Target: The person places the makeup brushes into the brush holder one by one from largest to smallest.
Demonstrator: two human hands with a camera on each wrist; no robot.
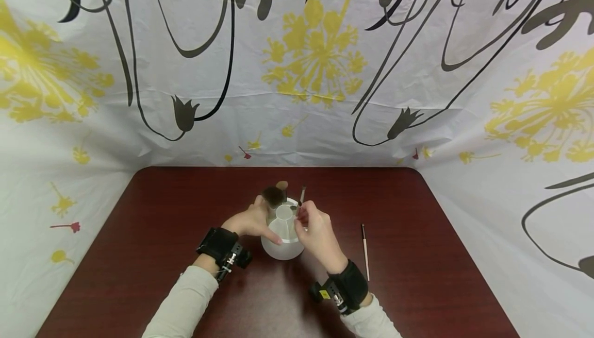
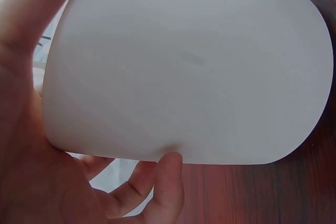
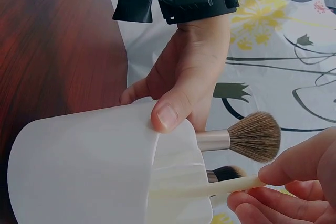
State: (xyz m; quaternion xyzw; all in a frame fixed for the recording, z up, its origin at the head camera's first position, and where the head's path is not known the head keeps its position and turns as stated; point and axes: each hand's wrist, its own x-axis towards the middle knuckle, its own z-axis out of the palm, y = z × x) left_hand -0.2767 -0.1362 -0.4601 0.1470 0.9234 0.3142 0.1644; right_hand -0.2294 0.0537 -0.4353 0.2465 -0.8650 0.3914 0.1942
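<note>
A white, round brush holder (image 1: 282, 251) with a divided top stands on the table. My left hand (image 1: 249, 223) grips its left side, thumb on the front rim; in the left wrist view curled fingertips (image 2: 170, 169) touch its wall. My right hand (image 1: 319, 231) pinches a slim makeup brush (image 3: 236, 184) at the holder's right side. The pale handle of this brush reaches down into a compartment. A large fluffy brush (image 3: 257, 137) and a smaller dark-tipped brush (image 3: 229, 173) stick out of the holder.
Another slim brush (image 1: 365, 253) with a pale handle lies on the dark red table (image 1: 394, 204), right of the holder. A white cloth (image 1: 209, 80) with yellow and grey flowers hangs behind the table and along its sides.
</note>
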